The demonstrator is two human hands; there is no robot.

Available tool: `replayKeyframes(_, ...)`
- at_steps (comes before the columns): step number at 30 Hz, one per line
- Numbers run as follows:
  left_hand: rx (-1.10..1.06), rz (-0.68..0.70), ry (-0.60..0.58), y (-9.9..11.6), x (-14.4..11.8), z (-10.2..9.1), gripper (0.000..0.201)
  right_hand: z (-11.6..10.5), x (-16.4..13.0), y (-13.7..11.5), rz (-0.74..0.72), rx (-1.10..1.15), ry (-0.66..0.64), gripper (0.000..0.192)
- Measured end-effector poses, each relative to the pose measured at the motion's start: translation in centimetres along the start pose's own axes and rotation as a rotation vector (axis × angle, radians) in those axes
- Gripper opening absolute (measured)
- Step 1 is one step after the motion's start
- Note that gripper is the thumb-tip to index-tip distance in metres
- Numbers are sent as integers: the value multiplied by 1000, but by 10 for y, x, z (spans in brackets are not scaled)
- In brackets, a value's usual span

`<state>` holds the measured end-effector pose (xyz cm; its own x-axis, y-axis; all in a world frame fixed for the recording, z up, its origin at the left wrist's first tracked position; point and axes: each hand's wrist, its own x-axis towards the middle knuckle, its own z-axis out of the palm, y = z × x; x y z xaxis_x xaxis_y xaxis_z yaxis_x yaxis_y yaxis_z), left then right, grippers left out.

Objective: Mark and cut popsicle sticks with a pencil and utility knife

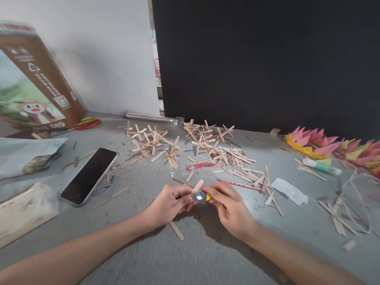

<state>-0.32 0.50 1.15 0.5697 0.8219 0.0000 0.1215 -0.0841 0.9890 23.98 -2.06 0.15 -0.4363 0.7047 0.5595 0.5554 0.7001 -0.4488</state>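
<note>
In the head view, the person's left hand [167, 204] and right hand [229, 206] meet at the middle of the grey table [199, 258], fingers pinched together on a small yellow-and-silver tool [201, 197], probably a cutter, held between them just above the surface. The left hand's fingers also grip a short pale wooden stick [197, 186] that juts up and away, apparently kept against the tool so both stay steady. Another loose wooden stick [176, 231] lies near, under the left wrist. Farther off, a heap of crossed wooden sticks [196, 149] spreads within easy reach, with a red pencil [239, 185] just beyond the right hand. A black phone [89, 175] rests to the left, folded pink and yellow paper shapes [342, 151] lie far right, and a brown printed carton [29, 79] leans at far left.
</note>
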Motion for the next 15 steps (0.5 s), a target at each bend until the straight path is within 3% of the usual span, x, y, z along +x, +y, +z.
replayKeyframes(15,88,69,35,-3,0,-2,44,0,3,-1,-10,11,7,50)
